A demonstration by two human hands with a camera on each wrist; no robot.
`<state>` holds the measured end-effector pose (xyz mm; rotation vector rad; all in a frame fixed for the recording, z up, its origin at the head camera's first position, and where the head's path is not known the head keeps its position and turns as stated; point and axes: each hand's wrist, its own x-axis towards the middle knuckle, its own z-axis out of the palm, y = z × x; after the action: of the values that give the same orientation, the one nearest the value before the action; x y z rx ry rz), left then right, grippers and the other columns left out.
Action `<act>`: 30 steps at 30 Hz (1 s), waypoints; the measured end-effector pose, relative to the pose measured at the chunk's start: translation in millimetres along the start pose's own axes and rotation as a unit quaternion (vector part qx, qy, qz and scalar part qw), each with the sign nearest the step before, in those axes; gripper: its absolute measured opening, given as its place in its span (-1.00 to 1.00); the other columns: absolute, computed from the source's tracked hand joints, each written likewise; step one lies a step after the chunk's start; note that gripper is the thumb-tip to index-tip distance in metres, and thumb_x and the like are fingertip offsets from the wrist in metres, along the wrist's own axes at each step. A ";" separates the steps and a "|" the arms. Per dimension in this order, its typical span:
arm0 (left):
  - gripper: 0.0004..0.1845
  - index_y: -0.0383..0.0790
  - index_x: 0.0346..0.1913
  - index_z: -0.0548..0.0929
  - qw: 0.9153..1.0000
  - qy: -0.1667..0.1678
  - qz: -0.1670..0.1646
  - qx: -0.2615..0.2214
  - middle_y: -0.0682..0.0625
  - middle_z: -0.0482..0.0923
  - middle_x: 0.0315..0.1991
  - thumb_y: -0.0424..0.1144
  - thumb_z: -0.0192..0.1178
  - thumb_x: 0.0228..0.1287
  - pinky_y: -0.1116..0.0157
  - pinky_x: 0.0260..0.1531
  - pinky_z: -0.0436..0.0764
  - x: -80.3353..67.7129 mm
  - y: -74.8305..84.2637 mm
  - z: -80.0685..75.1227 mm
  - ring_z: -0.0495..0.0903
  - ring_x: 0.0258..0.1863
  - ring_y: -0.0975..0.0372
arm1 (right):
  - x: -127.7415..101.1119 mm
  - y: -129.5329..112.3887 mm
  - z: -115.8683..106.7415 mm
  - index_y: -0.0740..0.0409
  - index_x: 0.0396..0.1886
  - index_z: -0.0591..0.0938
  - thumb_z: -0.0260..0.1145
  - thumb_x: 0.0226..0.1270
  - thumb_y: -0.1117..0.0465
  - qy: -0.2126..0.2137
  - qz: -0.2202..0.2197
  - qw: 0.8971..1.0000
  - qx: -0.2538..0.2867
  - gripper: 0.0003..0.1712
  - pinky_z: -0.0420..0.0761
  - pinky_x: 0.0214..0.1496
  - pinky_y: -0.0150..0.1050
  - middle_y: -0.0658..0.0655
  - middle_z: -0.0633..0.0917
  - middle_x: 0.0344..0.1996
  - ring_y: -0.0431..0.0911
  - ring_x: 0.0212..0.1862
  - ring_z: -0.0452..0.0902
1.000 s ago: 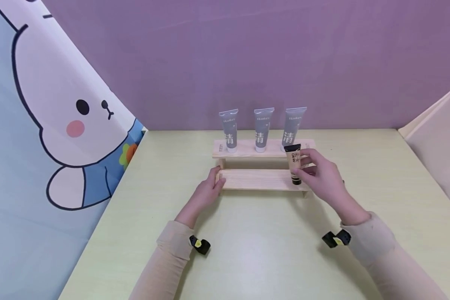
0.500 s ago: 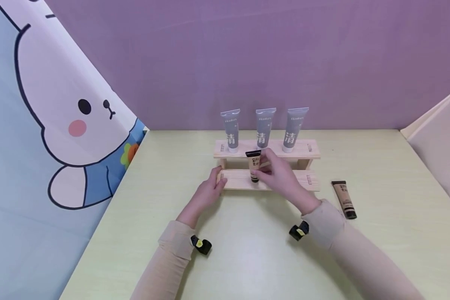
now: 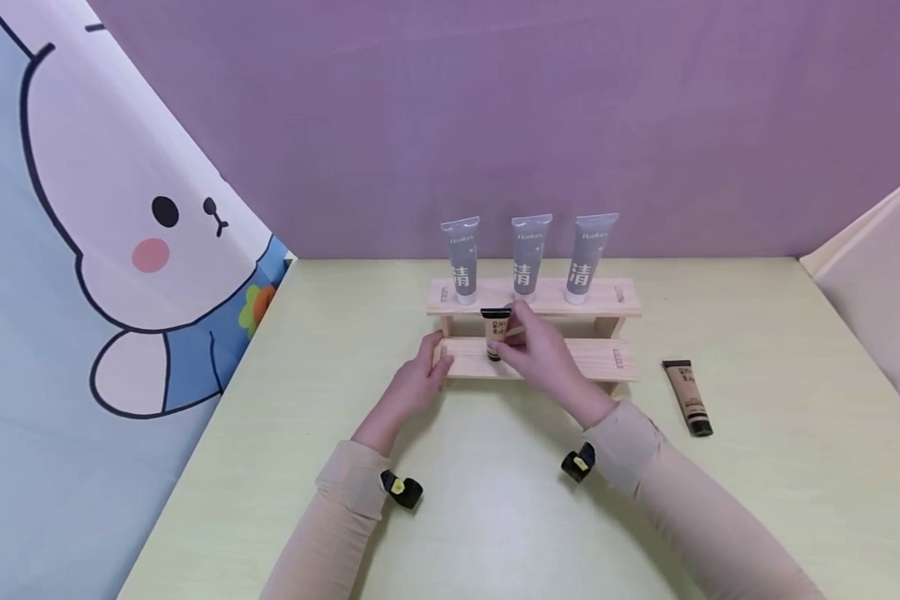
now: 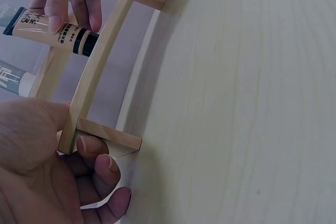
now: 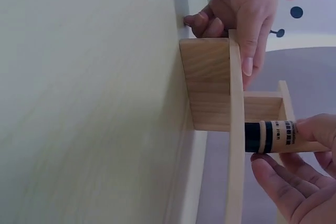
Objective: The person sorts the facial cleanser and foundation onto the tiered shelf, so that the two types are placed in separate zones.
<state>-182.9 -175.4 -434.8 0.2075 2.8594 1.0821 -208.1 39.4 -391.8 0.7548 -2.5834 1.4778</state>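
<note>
My right hand pinches a small tan tube with a black cap, cap down, at the lower step of a two-step wooden rack. In the right wrist view the tube's cap is right at the step's surface. The left hand grips the left end of that lower step, thumb on top and fingers curled beneath, as the left wrist view shows. On the upper step stand three grey tubes with white caps, a left one, a middle one and a right one.
A second tan tube lies on the pale wooden table, to the right of the rack. Behind the table hangs a purple cloth, with a cartoon-printed cloth at the left.
The right hand has carried the tan tube leftward along the lower step and a little down. The tube lying on the table has come into sight. My left hand has kept its grip.
</note>
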 end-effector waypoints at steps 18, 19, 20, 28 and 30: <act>-0.45 0.11 0.32 -0.02 1.000 0.001 -0.013 -0.003 -0.28 0.48 -0.03 0.09 -0.23 0.32 0.01 -0.07 0.40 0.5 -0.8 -0.2 0.47 -0.06 -0.08 | -28.7 -5.2 -50.4 0.24 -0.09 0.45 0.31 0.07 0.24 0.028 -0.003 0.997 -0.072 -0.61 0.55 -0.18 -0.14 0.17 0.57 -0.16 0.05 -0.18 0.54; -0.45 0.11 0.32 -0.02 1.000 0.001 -0.013 -0.004 -0.28 0.48 -0.03 0.09 -0.23 0.32 0.01 -0.07 0.40 0.2 -0.7 -0.5 0.47 -0.06 -0.08 | -31.4 -5.1 -53.8 0.24 -0.09 0.45 0.31 0.07 0.25 0.028 -0.003 0.997 -0.073 -0.61 0.55 -0.18 -0.14 0.17 0.57 -0.17 0.05 -0.19 0.54; -0.45 0.11 0.32 -0.02 1.000 0.001 -0.012 -0.005 -0.28 0.48 -0.03 0.09 -0.23 0.32 0.01 -0.07 0.40 0.0 -0.7 -0.9 0.47 -0.06 -0.09 | -34.3 -4.6 -57.2 0.25 -0.09 0.45 0.31 0.07 0.25 0.028 -0.002 0.997 -0.075 -0.61 0.55 -0.18 -0.13 0.17 0.57 -0.17 0.05 -0.18 0.54; -0.45 0.11 0.32 -0.02 1.000 -0.002 -0.012 -0.007 -0.21 0.54 -0.13 0.08 -0.22 0.32 0.01 -0.09 0.41 -0.9 1.1 -2.2 0.50 -0.10 -0.07 | -61.5 2.3 -85.7 0.18 -0.06 0.46 0.30 0.10 0.20 0.035 0.022 0.993 -0.107 -0.61 0.55 -0.19 -0.13 0.16 0.58 -0.16 0.02 -0.19 0.55; -0.45 0.11 0.32 -0.02 1.000 -0.004 -0.014 -0.007 -0.21 0.54 -0.13 0.09 -0.23 0.32 0.00 -0.08 0.41 -0.8 1.5 -2.0 0.49 -0.09 -0.07 | -68.6 5.4 -93.3 0.16 -0.08 0.48 0.29 0.11 0.21 0.038 0.023 0.992 -0.117 -0.64 0.55 -0.21 -0.14 0.13 0.58 -0.16 0.00 -0.20 0.56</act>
<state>-182.1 -175.8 -432.4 0.1691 2.8367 1.0942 -166.9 144.7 -366.5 0.6023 -2.6694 1.1597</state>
